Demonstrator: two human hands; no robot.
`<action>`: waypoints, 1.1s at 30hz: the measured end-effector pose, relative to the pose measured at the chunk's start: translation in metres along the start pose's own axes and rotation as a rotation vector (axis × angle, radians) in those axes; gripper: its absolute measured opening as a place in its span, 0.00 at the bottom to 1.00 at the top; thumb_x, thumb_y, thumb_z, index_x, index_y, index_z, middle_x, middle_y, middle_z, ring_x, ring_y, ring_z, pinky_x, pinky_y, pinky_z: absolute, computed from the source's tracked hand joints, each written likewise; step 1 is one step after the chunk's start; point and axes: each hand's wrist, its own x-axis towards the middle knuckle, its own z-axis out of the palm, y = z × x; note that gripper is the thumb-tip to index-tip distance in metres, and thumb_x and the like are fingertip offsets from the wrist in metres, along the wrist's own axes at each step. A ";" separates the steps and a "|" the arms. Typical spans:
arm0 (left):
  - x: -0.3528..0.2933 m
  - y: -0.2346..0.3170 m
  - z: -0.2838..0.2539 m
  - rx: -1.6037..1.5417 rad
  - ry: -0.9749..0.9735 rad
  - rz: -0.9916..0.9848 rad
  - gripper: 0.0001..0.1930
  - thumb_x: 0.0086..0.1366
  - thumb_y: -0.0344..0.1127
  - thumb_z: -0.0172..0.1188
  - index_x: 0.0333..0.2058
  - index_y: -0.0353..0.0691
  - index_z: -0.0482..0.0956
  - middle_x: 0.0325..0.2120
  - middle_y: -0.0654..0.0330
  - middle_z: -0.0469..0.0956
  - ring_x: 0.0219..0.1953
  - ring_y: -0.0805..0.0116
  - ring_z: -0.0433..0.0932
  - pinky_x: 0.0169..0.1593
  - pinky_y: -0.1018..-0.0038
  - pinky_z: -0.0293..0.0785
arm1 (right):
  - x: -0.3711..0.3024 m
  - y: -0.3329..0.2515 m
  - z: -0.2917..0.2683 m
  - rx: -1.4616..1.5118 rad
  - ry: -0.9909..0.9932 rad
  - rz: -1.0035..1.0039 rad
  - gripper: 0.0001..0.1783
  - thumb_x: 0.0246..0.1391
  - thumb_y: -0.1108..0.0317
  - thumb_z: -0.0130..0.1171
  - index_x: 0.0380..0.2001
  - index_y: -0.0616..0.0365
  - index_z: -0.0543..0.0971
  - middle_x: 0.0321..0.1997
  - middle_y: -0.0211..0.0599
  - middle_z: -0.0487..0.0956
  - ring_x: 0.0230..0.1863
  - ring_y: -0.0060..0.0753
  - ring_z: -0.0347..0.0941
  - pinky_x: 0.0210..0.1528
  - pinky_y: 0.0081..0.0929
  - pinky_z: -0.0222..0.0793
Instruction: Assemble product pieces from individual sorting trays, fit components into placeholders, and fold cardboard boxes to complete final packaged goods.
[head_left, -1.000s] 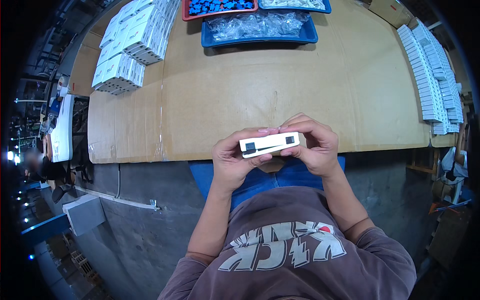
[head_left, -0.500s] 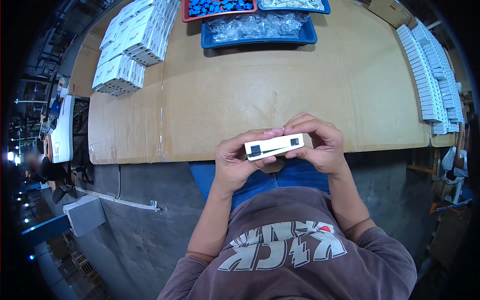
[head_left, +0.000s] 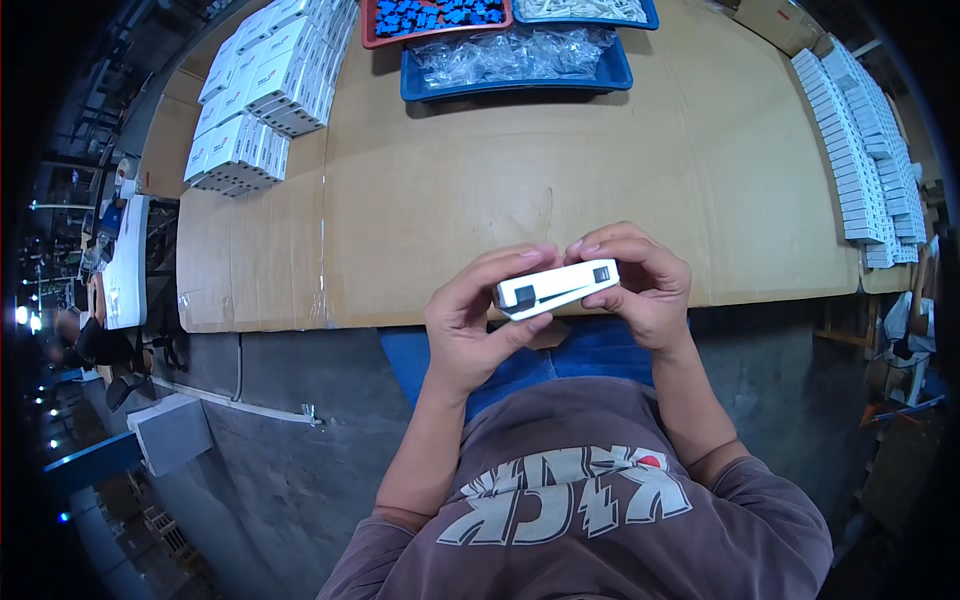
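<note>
Between my two hands, above the table's near edge, is a small flat white box. Its near side shows a dark square opening towards each end and a dark slanting gap that widens to the right. My left hand grips the box's left end, thumb below and fingers along the top. At the right end, my right hand pinches it, thumb under the corner and fingers arched over the top. What the box contains cannot be seen.
White boxes with dark openings stand stacked at the far left and far right. At the back are a blue tray of clear plastic bags, a red tray of blue parts and another blue tray of white pieces.
The white box has shifted slightly right and tilted more, its right end higher. The dark gap in its side has widened. My fingers have lifted a little along the top.
</note>
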 end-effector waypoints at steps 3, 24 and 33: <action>-0.002 -0.009 -0.003 0.036 0.071 -0.012 0.23 0.58 0.27 0.77 0.50 0.27 0.81 0.52 0.44 0.82 0.54 0.56 0.84 0.59 0.64 0.80 | 0.004 -0.004 0.009 -0.051 0.080 0.005 0.24 0.46 0.75 0.77 0.49 0.63 0.84 0.52 0.46 0.84 0.56 0.43 0.81 0.63 0.40 0.73; 0.000 -0.003 -0.004 0.481 0.000 0.176 0.23 0.58 0.35 0.78 0.50 0.29 0.86 0.43 0.51 0.88 0.40 0.71 0.85 0.41 0.76 0.79 | 0.018 -0.016 0.017 -0.516 -0.121 -0.250 0.20 0.46 0.61 0.77 0.44 0.52 0.88 0.46 0.33 0.86 0.46 0.32 0.80 0.52 0.35 0.60; -0.003 -0.005 -0.005 0.454 -0.007 0.181 0.21 0.60 0.35 0.77 0.49 0.29 0.85 0.43 0.50 0.88 0.43 0.68 0.86 0.44 0.75 0.80 | 0.019 -0.019 0.015 -0.554 -0.130 -0.235 0.17 0.46 0.62 0.78 0.40 0.51 0.87 0.46 0.32 0.86 0.45 0.29 0.80 0.52 0.35 0.56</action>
